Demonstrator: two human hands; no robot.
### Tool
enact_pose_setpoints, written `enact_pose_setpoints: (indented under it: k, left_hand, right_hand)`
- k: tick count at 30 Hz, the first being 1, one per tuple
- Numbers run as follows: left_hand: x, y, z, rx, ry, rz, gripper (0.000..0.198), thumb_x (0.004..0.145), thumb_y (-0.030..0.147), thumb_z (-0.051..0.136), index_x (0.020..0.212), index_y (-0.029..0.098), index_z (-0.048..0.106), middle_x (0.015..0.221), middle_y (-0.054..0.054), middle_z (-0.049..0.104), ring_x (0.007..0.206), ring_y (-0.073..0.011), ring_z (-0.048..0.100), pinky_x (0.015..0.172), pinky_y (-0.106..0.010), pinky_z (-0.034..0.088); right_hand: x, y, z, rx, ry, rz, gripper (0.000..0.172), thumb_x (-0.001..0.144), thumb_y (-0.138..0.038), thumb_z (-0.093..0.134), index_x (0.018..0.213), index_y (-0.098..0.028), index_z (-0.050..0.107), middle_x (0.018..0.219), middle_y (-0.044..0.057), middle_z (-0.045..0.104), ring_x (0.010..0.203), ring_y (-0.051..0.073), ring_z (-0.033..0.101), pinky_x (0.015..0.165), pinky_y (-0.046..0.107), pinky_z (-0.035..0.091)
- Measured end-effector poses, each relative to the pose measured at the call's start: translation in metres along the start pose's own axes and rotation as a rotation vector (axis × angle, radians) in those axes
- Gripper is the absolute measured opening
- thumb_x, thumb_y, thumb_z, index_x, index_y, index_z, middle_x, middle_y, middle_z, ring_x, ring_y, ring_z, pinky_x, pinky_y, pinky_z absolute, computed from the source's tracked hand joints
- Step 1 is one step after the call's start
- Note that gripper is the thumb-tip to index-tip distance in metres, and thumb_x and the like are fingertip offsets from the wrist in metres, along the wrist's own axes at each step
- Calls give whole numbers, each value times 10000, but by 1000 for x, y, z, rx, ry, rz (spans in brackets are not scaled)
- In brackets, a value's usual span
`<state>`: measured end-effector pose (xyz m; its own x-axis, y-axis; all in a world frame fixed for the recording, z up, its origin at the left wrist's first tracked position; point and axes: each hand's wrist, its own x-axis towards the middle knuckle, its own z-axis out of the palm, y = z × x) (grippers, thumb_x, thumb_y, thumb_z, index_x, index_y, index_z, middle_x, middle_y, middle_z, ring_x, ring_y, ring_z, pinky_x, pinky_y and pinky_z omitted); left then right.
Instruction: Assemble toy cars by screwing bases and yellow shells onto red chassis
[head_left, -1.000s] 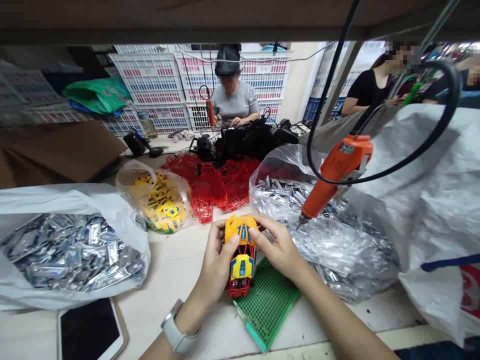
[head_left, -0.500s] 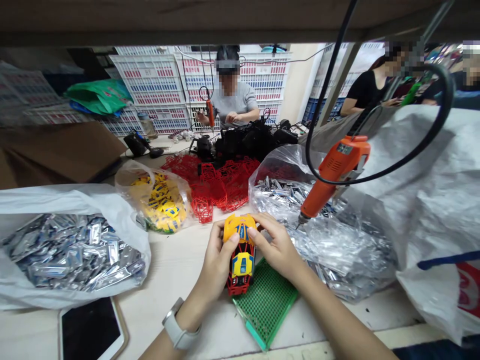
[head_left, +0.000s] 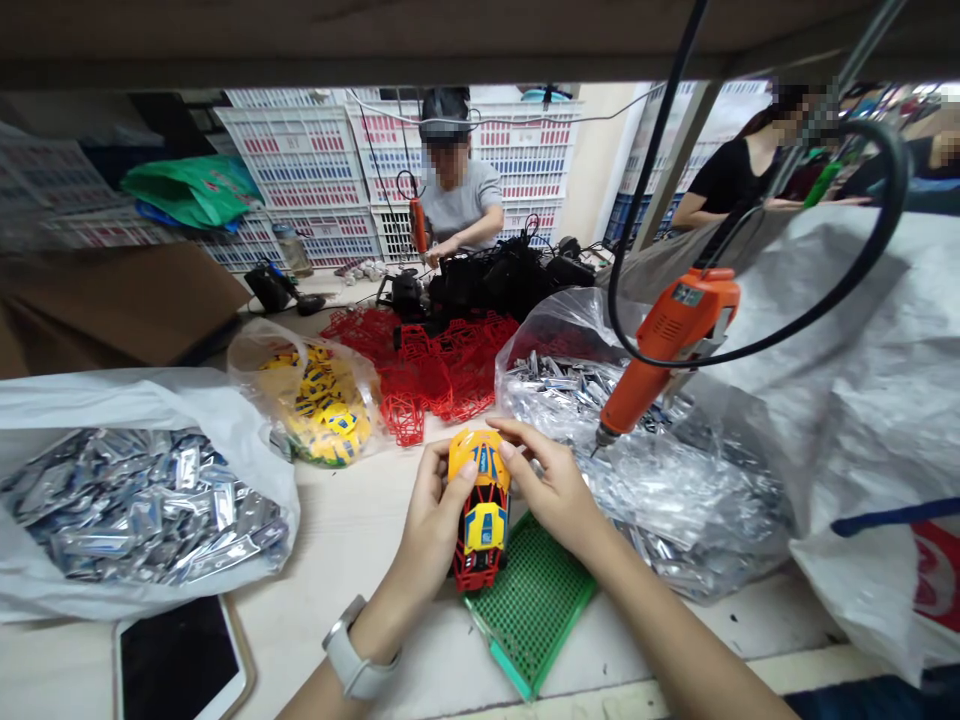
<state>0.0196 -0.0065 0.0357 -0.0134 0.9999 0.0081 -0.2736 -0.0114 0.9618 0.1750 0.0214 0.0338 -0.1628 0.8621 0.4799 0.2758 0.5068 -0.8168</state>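
Observation:
A toy car (head_left: 484,527) with yellow and blue body panels on a red frame is between my two hands, partly above the green perforated tray (head_left: 536,610). My left hand (head_left: 436,495) grips its left side, the thumb on the yellow front panel. My right hand (head_left: 551,480) holds the front right, its thumb pressed on the panel and its fingers curled around the far end. The car's underside is hidden. Just right of my right hand hangs an orange electric screwdriver (head_left: 664,340), its bit pointing down.
Bags of silvery parts lie left (head_left: 150,510) and right (head_left: 675,500). A bag of yellow panels (head_left: 330,415) and a pile of red frames (head_left: 435,375) stand behind my hands. A tablet (head_left: 184,660) lies front left. Across the table sits a co-worker (head_left: 469,190) beside black parts (head_left: 495,280).
My right index finger has lifted slightly off the car's front end. The car stays in both hands. Across the table, the co-worker has leaned and reached toward another orange screwdriver.

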Motion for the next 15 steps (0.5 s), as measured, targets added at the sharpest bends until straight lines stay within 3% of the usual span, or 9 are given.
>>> enact_pose_setpoints:
  k: [2,8,15]
  left_hand:
    - [1,-1,-1,2,5,15,432,816,552,777,1039,230,595,1005,-23,758,907,-206,717,783,-305,563]
    - [2,-4,-4,-9,17,42,422,814,545,790,1047,238,618,1031,-9,752,983,-215,704,889,-333,563]
    - [4,1,-2,-148,13,34,556,854,732,644,1068,225,722,1118,-46,782,1143,-271,690,1066,-418,509]
  right_hand:
    - [-1,0,0,-1,24,-38,339,1042,-357,541,1326,-209,654,1237,112,758,1030,226,730,779,328,586]
    - [1,-1,-3,-113,-40,-325,445,973,-298,672,1402,-225,581,1330,126,698,1255,254,643,1077,438,533]
    - [3,4,-8,-128,-51,-284,487,945,-326,738,1405,-239,604,1356,125,712,1254,256,674,1090,449,550]
